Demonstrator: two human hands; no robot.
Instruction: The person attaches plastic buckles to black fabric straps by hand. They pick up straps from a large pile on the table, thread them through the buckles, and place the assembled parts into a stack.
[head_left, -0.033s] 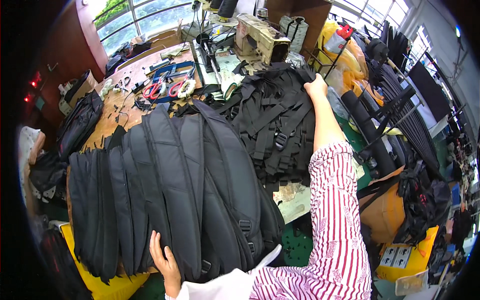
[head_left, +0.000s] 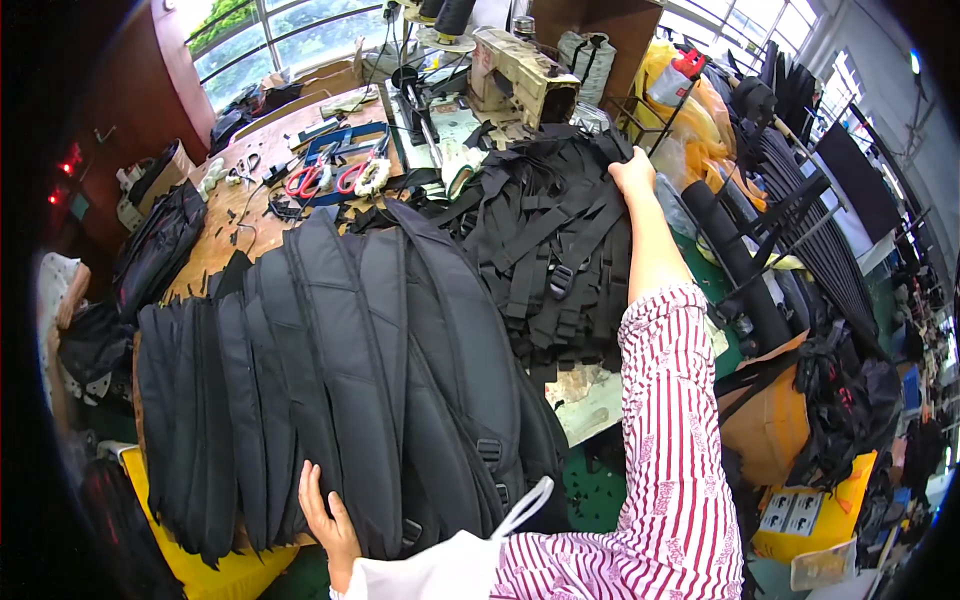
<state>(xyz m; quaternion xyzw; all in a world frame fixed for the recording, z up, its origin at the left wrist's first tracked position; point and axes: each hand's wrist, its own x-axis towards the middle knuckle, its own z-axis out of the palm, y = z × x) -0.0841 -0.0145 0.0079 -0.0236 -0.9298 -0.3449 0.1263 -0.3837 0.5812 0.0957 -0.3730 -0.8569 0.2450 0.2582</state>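
A row of black padded shoulder straps (head_left: 350, 390), packed side by side, stretches across the near left of the table. My left hand (head_left: 332, 522) rests against their near ends, fingers stretched out and gripping nothing. To the right of the row lies a heap of black webbing straps (head_left: 545, 220), with a plastic buckle (head_left: 561, 281) showing on top. My right arm reaches out to the far right edge of that heap. There my right hand (head_left: 633, 173) is closed on the webbing, its fingertips partly hidden by the straps.
Beyond the heap stands a sewing machine (head_left: 520, 78). Red-handled scissors (head_left: 305, 182) and a blue tray (head_left: 345, 140) are on the wooden tabletop (head_left: 225, 215). Black rolls (head_left: 735, 240) and a cardboard box (head_left: 765, 425) stand to the right. Yellow material (head_left: 215, 575) shows below the row.
Both hands and the straps keep their places. A white cloth with a loop at the lower edge has shifted slightly.
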